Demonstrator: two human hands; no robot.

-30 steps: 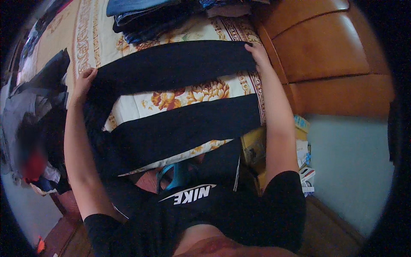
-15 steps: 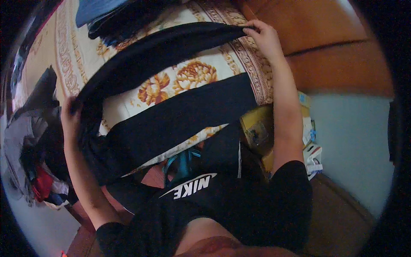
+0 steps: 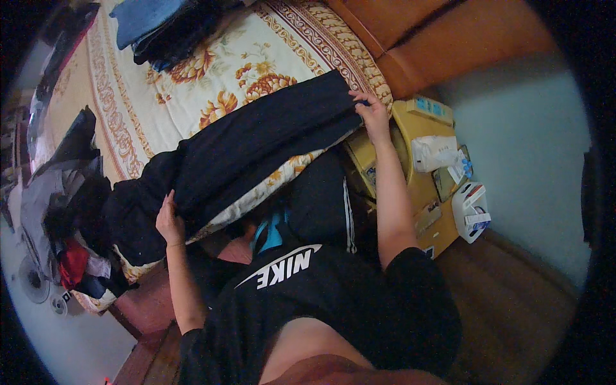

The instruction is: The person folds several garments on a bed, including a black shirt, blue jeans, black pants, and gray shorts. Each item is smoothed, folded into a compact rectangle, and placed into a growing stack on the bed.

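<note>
A pair of black trousers (image 3: pixel 256 128) lies folded lengthwise along the near edge of the bed, one leg laid over the other. My left hand (image 3: pixel 170 223) is at its near edge, left of the middle, with fingers stretched against the cloth. By the leg end at the right, my right hand (image 3: pixel 373 119) has its fingers apart, close to the cloth's corner. Neither hand appears to grip the fabric. The waist part at the left looks bunched.
The bed has a flowered cover (image 3: pixel 122 122). Folded jeans (image 3: pixel 151 22) are stacked at its far side. A heap of grey and dark clothes (image 3: pixel 48 192) lies at the left. On the right, a yellow cabinet (image 3: pixel 401 128) holds a tissue pack (image 3: pixel 433 153) and a white container (image 3: pixel 465 215).
The raised black trouser leg has come down over the other one, toward me. Both hands have moved nearer and let go of the cloth.
</note>
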